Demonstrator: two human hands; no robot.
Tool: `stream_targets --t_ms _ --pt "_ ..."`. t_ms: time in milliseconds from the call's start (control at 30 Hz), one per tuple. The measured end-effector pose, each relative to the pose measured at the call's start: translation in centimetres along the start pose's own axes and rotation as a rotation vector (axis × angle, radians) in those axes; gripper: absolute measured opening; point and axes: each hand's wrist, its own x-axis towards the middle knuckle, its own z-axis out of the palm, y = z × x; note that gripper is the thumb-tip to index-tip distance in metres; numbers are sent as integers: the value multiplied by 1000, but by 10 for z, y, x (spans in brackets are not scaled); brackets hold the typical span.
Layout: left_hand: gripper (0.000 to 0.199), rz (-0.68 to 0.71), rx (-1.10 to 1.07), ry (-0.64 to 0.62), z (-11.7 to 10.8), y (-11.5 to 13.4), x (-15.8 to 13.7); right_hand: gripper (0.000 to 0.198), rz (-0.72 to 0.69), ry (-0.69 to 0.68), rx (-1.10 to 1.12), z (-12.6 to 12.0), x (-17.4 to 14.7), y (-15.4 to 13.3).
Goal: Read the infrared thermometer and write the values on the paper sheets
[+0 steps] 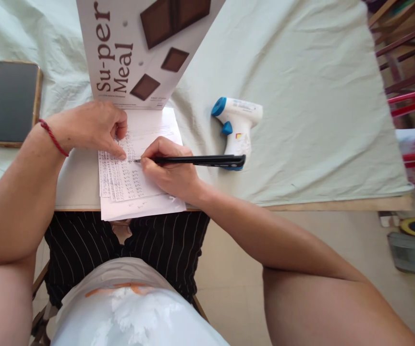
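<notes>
A white shirt (131, 307) and black striped trousers (171, 240) show nearest, below the table's edge. Past them a small pile of papers (150, 190), covered in fine handwriting, lies on the pale green cloth (319, 158) and juts a little over that edge. The right hand (173, 168) rests on the papers, its fingers closed around a black pen (207, 160) whose tip meets the top sheet. The left hand (94, 125), a red cord (53, 139) at its wrist, lies on the papers too, half open with loosely bent fingers and the thumb stretched out near the pen's tip; nothing shows in its grasp. A white and blue thermometer (241, 120) lies right of the papers, a dark phone (15, 103) well to the left. At the papers' far end rises a card (150, 57) printed "Su-per Meal", with brown squares on it
</notes>
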Motion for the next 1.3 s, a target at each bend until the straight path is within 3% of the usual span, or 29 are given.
stream_targets --t_ms 167,633,967,1100,1300 --pt "42 -66 31 -26 -2 5 -3 10 12 13 -1 2 0 -1" --pt "46 -23 27 -10 0 -1 -2 10 -20 -14 -53 1 -1 -1" --pt "42 -74 28 -5 -1 2 -3 12 -26 -26 -70 1 1 -2" --pt "37 -24 34 -2 -3 6 -8 10 -33 -21 -79 1 1 -2" --pt "37 -115 57 -14 -3 10 -5 9 -52 -5 -64 1 1 1"
